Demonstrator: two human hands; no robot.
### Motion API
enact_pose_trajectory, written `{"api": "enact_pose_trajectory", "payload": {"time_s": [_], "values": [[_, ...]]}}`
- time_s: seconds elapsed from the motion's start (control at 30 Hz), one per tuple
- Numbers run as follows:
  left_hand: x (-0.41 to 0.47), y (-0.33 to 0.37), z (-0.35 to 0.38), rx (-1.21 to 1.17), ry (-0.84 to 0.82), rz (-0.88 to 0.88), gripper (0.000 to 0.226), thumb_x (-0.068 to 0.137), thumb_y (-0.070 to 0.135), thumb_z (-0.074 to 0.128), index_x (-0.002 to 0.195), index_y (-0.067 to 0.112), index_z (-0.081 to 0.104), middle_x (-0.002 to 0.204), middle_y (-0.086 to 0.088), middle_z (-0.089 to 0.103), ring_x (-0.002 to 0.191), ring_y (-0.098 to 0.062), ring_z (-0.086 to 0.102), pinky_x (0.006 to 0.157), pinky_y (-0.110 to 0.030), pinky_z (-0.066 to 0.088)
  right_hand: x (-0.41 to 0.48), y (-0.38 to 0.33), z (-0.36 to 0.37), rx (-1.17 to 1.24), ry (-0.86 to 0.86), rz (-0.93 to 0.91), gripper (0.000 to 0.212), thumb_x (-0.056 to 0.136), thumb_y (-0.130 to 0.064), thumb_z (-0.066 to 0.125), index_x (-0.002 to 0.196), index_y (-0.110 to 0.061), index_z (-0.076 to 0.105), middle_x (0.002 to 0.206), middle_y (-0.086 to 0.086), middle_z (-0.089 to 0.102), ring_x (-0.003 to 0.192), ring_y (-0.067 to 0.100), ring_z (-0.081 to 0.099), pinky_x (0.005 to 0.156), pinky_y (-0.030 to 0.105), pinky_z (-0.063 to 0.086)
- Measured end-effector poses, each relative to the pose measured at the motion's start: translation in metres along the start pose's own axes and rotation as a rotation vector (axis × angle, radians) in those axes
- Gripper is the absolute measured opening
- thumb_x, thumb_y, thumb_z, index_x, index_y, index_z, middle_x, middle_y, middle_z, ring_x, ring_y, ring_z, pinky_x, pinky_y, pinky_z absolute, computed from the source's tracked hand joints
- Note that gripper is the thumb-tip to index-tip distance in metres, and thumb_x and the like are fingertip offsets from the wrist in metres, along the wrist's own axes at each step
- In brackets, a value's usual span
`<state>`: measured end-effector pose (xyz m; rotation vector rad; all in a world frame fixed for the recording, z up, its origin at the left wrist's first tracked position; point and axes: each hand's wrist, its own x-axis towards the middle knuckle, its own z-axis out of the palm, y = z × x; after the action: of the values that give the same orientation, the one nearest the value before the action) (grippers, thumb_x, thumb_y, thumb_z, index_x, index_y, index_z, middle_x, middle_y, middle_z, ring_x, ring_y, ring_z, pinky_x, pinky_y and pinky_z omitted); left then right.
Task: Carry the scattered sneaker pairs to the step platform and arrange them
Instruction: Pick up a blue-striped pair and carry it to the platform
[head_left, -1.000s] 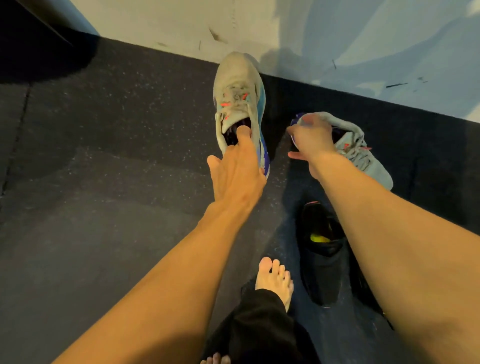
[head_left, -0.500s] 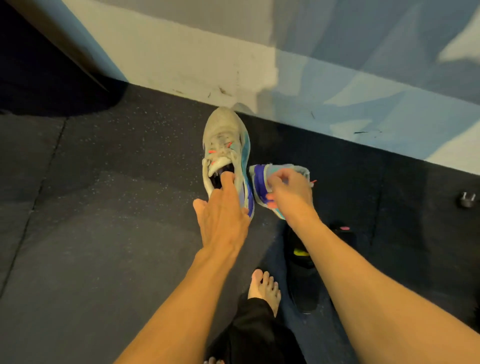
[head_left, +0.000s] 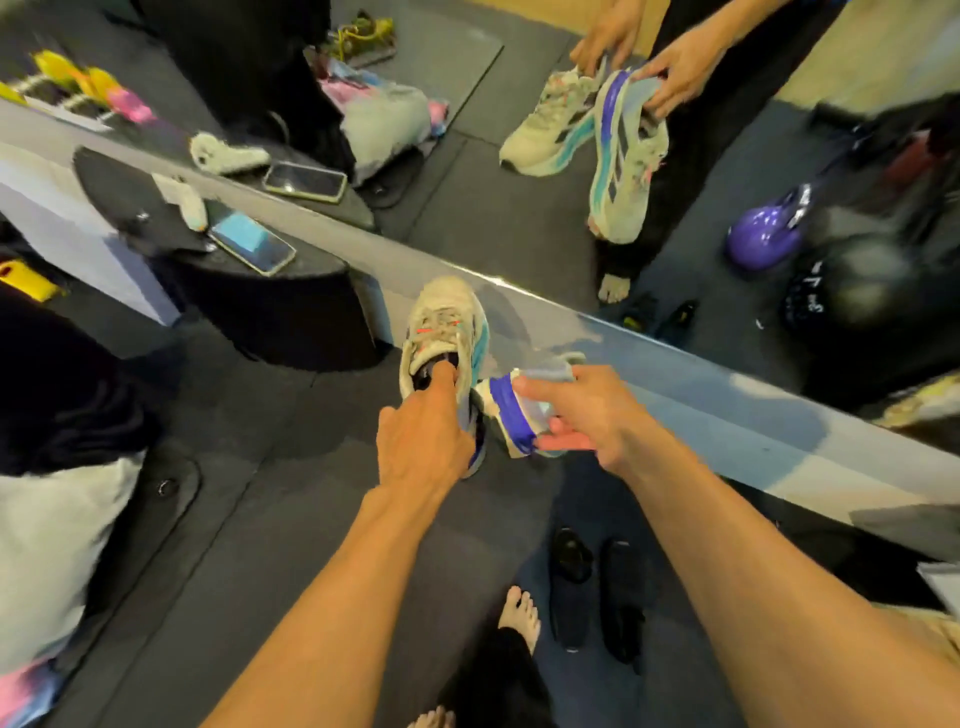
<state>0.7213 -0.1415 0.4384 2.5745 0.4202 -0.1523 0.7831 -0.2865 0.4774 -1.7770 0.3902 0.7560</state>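
A pair of pale grey sneakers with teal and purple soles is off the floor in the head view. My left hand holds one sneaker by its collar, fingers hooked inside the opening, toe pointing away. My right hand grips the heel of the other sneaker, which is turned on its side beside the first. A dark curved step platform stands to the left against a mirror wall. A pair of black shoes lies on the floor under my right forearm.
The mirror ahead reflects my hands and the sneakers. A phone and a small white item lie on the platform top. A purple kettlebell shows in the reflection. My bare foot stands on the dark rubber floor. A white cloth sits at left.
Both sneakers have come up off the floor in my hands. My view has swung up and left, bringing the mirror and the platform into sight.
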Motion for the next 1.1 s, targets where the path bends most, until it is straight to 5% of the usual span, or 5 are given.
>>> {"api": "enact_pose_trajectory", "payload": {"time_s": [0.17, 0.37, 0.5, 0.77, 1.1], "values": [[-0.053, 0.025, -0.167, 0.03, 0.064, 0.072, 0.042, 0.083, 0.028, 0.064, 0.119, 0.021, 0.045, 0.112, -0.011, 0.062, 0.098, -0.038, 0.058, 0.07, -0.039, 0.042, -0.137, -0.103, 0.008, -0.226, -0.102, -0.217, 0.022, 0.077, -0.017, 0.075, 0.096, -0.016, 0.064, 0.084, 0.003, 0.067, 0.065, 0.022, 0.066, 0.051, 0.029, 0.056], [-0.136, 0.042, -0.326, 0.066, 0.192, 0.123, 0.039, 0.075, 0.029, 0.071, 0.11, 0.027, 0.053, 0.106, -0.001, 0.063, 0.091, -0.027, 0.059, 0.063, -0.033, 0.04, -0.273, -0.203, 0.036, -0.554, -0.137, -0.452, 0.05, 0.074, -0.032, 0.076, 0.112, -0.014, 0.048, 0.078, 0.012, 0.064, 0.05, 0.022, 0.068, 0.046, 0.029, 0.054], [-0.191, 0.046, -0.397, 0.071, 0.319, 0.041, 0.034, 0.074, 0.022, 0.072, 0.105, 0.021, 0.059, 0.097, 0.0, 0.061, 0.084, -0.024, 0.057, 0.064, -0.036, 0.047, -0.337, -0.24, 0.059, -0.767, -0.184, -0.742, 0.028, 0.071, -0.025, 0.072, 0.084, -0.01, 0.053, 0.052, 0.008, 0.057, 0.039, 0.021, 0.061, 0.039, 0.025, 0.046], [-0.324, 0.042, -0.464, 0.189, 0.725, -0.25, 0.031, 0.074, 0.024, 0.068, 0.104, 0.022, 0.061, 0.097, -0.002, 0.065, 0.092, -0.029, 0.06, 0.067, -0.037, 0.047, -0.441, -0.245, 0.119, -1.05, -0.241, -1.346, 0.033, 0.068, -0.04, 0.067, 0.063, -0.018, 0.043, 0.06, -0.003, 0.048, 0.061, 0.019, 0.05, 0.048, 0.031, 0.032], [-0.616, 0.004, -0.48, 0.327, 0.975, -0.849, 0.017, 0.076, 0.023, 0.062, 0.084, 0.023, 0.048, 0.089, -0.006, 0.063, 0.086, -0.035, 0.059, 0.059, -0.034, 0.039, -0.662, -0.152, 0.249, -1.095, -0.783, -1.89, 0.029, 0.067, -0.039, 0.061, 0.06, -0.022, 0.04, 0.06, -0.003, 0.044, 0.066, 0.025, 0.047, 0.048, 0.032, 0.027]]}}
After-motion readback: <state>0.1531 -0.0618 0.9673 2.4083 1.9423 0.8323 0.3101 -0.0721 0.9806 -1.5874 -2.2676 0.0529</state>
